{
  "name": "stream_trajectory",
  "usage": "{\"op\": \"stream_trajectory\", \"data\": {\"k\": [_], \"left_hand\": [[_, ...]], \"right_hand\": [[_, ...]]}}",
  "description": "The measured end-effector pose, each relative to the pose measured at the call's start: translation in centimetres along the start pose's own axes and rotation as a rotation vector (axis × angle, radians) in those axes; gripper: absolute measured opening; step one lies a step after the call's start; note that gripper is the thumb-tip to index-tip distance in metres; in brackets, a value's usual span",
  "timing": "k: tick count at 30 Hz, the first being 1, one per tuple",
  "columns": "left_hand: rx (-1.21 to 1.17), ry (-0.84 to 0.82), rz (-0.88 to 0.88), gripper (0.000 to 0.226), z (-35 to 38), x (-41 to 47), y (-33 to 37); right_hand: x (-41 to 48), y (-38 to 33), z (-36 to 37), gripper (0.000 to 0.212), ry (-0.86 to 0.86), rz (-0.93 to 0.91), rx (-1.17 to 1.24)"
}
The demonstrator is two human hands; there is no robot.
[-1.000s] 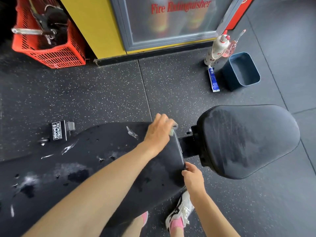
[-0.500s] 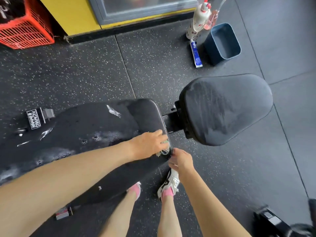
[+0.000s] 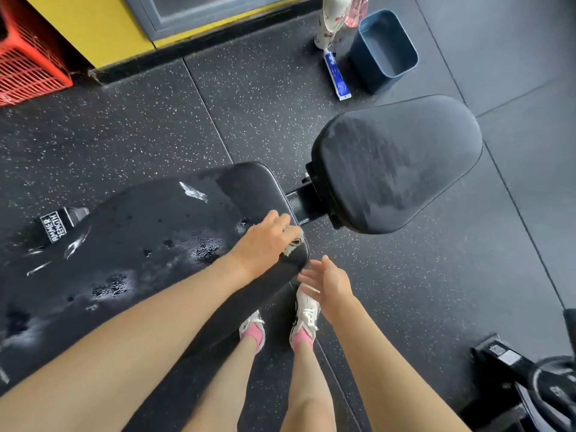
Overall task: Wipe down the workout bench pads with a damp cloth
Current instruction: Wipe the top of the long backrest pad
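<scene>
Speckled black rubber flooring [image 3: 156, 126] lies under the bench. My left hand [image 3: 265, 241] presses a small pale cloth [image 3: 293, 246] with flat fingers onto the end corner of the long back pad [image 3: 140, 244]. The pad's length runs from lower left to upper right, toward the rounded seat pad [image 3: 399, 163]. My right hand [image 3: 328, 282] hangs with fingers spread just beside that corner, holding nothing. Both pads are black vinyl, streaked wet.

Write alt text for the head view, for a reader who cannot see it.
A person's left hand presses a small cloth onto the end of a wet black bench pad, seen from above. The right hand hovers open beside the pad's corner, holding nothing. The separate seat pad lies to the right, and a blue bin stands on the floor beyond.
</scene>
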State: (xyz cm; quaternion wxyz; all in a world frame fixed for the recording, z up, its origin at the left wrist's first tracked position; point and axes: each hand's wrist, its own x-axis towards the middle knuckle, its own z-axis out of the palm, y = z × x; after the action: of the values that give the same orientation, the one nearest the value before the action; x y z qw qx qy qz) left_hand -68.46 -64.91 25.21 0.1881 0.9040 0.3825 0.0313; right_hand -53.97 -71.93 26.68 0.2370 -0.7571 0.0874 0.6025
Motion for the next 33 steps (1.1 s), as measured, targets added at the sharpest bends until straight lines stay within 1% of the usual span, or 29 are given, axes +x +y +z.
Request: {"op": "stream_trajectory", "data": {"k": [1,2,3,5,6,7,8,10,11,12,13,14,16,17,18,19,21,22,23,24,25,27,28,29,30,31,32,33], "left_hand": [[-0.053,0.022,-0.104,0.039,0.4,-0.5,1.0],[-0.070,0.011,-0.107,0.034,0.8,-1.3,2.2],[-0.039,-0.034,-0.006,0.029,1.2,-2.2,3.5],[0.073,-0.085,0.284,0.024,2.3,-4.4,4.4],[0.081,-0.080,0.326,0.026,2.3,-5.1,3.7],[0.050,-0.076,0.266,0.030,1.8,-5.4,2.7],[-0.022,-0.061,0.099,0.035,1.3,-5.6,1.7],[-0.162,0.063,-0.383,0.045,0.8,-5.7,0.2],[-0.172,0.107,-0.528,0.049,0.6,-5.8,0.6],[-0.158,0.114,-0.555,0.050,0.5,-5.9,1.4],[-0.133,0.091,-0.462,0.050,0.7,-6.0,2.5],[-0.095,0.031,-0.284,0.049,1.1,-6.3,3.6],[0.084,-0.086,0.125,0.040,1.6,-7.2,4.5],[0.113,-0.096,0.200,0.036,1.6,-7.2,3.9],[0.088,-0.095,0.148,0.036,1.3,-6.9,3.0],[0.011,-0.063,-0.007,0.038,1.0,-6.5,2.1],[-0.134,0.063,-0.448,0.045,0.7,-5.7,1.0],[-0.153,0.095,-0.577,0.046,0.5,-5.4,1.3],[-0.143,0.101,-0.592,0.046,0.5,-5.2,2.0],[-0.105,0.099,-0.498,0.045,0.8,-5.2,2.8],[-0.036,0.072,-0.335,0.041,1.0,-5.4,3.3],[0.177,0.009,-0.010,0.034,0.9,-5.7,2.5],[0.268,-0.004,0.089,0.030,0.5,-5.6,1.2],[0.334,-0.014,0.091,0.025,-0.4,-5.1,-0.1],[0.359,-0.004,-0.011,0.022,-1.1,-4.6,-1.4],[0.323,0.016,-0.173,0.022,-1.7,-4.2,-2.4],[0.243,0.038,-0.336,0.028,-2.1,-3.8,-2.8],[0.202,0.044,-0.450,0.035,-2.1,-3.5,-2.4]], "right_hand": [[0.1,0.3,0.0,0.039,-0.007,-0.003,0.000],[0.2,0.6,0.0,0.039,-0.015,-0.005,0.002],[0.1,0.7,0.0,0.038,-0.014,-0.003,-0.002],[0.3,0.9,0.1,0.036,-0.003,0.009,-0.052],[0.4,1.1,0.1,0.033,0.001,0.018,-0.103],[0.3,1.2,0.1,0.030,0.007,0.020,-0.159],[0.1,1.3,0.0,0.026,0.013,0.006,-0.210],[0.1,1.3,-0.1,0.025,0.025,-0.046,-0.269],[0.1,1.4,-0.1,0.026,0.026,-0.057,-0.268],[0.1,1.5,-0.1,0.028,0.020,-0.058,-0.256],[0.0,1.6,0.0,0.030,0.016,-0.056,-0.249],[-0.1,1.8,0.2,0.031,0.010,-0.053,-0.259],[-0.3,2.3,0.7,0.033,-0.014,-0.048,-0.299],[-0.4,2.4,1.0,0.033,-0.022,-0.052,-0.313],[-0.7,2.5,1.1,0.033,-0.026,-0.060,-0.328],[-0.8,2.5,1.3,0.035,-0.028,-0.072,-0.348],[-0.9,2.5,1.5,0.037,-0.027,-0.111,-0.380],[-0.8,2.6,1.6,0.039,-0.019,-0.131,-0.398],[-0.8,2.6,1.7,0.040,-0.010,-0.151,-0.417],[-0.9,2.7,1.8,0.041,-0.002,-0.171,-0.440],[-1.0,2.8,1.9,0.042,0.003,-0.195,-0.465],[-1.5,2.9,2.0,0.047,0.012,-0.253,-0.530],[-1.7,2.8,2.0,0.049,0.017,-0.293,-0.568],[-1.9,2.7,2.0,0.049,0.023,-0.339,-0.609],[-1.9,2.5,2.0,0.050,0.028,-0.391,-0.652],[-1.9,2.3,2.0,0.053,0.035,-0.441,-0.694],[-1.7,2.0,2.1,0.056,0.040,-0.483,-0.731],[-1.6,1.6,2.2,0.060,0.043,-0.506,-0.764]]}}
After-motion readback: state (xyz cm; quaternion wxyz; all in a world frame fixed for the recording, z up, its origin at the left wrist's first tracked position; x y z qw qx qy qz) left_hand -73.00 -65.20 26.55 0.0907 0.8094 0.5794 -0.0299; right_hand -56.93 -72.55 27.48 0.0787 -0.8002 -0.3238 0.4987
